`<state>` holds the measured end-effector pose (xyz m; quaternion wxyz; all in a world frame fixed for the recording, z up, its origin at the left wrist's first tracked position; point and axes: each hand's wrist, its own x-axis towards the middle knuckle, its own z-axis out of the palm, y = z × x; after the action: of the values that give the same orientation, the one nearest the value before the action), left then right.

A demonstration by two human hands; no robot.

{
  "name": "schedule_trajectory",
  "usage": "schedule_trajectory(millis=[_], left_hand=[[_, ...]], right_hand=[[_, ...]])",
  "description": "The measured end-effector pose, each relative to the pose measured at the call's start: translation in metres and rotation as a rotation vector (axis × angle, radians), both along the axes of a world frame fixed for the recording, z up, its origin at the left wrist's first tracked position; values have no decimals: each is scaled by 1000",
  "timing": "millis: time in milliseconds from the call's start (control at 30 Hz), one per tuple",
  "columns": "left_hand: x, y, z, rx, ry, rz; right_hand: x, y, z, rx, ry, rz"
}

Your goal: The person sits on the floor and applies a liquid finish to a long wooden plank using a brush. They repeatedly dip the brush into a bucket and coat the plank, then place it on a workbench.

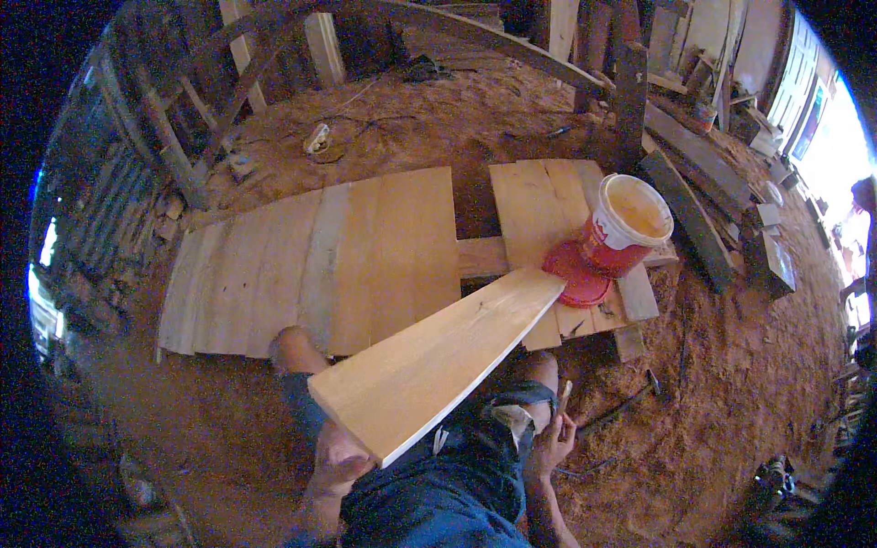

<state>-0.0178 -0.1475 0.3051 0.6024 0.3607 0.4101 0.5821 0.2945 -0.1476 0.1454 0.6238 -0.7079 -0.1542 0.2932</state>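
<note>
A long, pale wooden plank (438, 356) slants across my lap. Its far end rests by the red lid on the boards. My left hand (342, 454) is closed on the plank's near left corner, with part of the fingers hidden beneath it. Beside my right knee, my right hand (551, 447) is closed around a short, light-coloured stick (565, 396); whether it is a tool's handle I cannot make out. A red and white plastic bucket (610, 239) with yellowish stuff inside stands on the boards, next to a round red lid (585, 285).
Planks laid side by side form a wide panel (375, 265) ahead of me, and a smaller board group (534, 205) lies right of it. A hammer (652, 384) lies on the reddish dirt floor at right. Timber beams (690, 219) are stacked beyond the bucket.
</note>
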Motion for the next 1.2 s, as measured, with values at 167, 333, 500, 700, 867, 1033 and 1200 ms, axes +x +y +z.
schedule_trajectory(millis=[167, 333, 500, 700, 867, 1033, 1200], left_hand=[[-24, -4, 22, -455, -616, 113], [-19, -20, -2, -535, -439, 196], [14, -27, -33, -467, -654, 161], [99, 52, -111, -584, -922, 9], [190, 119, -168, -575, -950, 65], [215, 151, -213, -481, -966, 160], [212, 161, -243, -496, -878, 121]], right_hand=[[-4, -10, -40, -41, -120, 37], [-9, -8, -35, -79, -234, 75], [-13, -1, -35, -70, -312, 103], [-10, 1, -44, 2, -396, 135], [-3, -3, -46, -11, -416, 150], [1, -5, -45, -56, -418, 181], [1, -4, -45, 10, -307, 179]])
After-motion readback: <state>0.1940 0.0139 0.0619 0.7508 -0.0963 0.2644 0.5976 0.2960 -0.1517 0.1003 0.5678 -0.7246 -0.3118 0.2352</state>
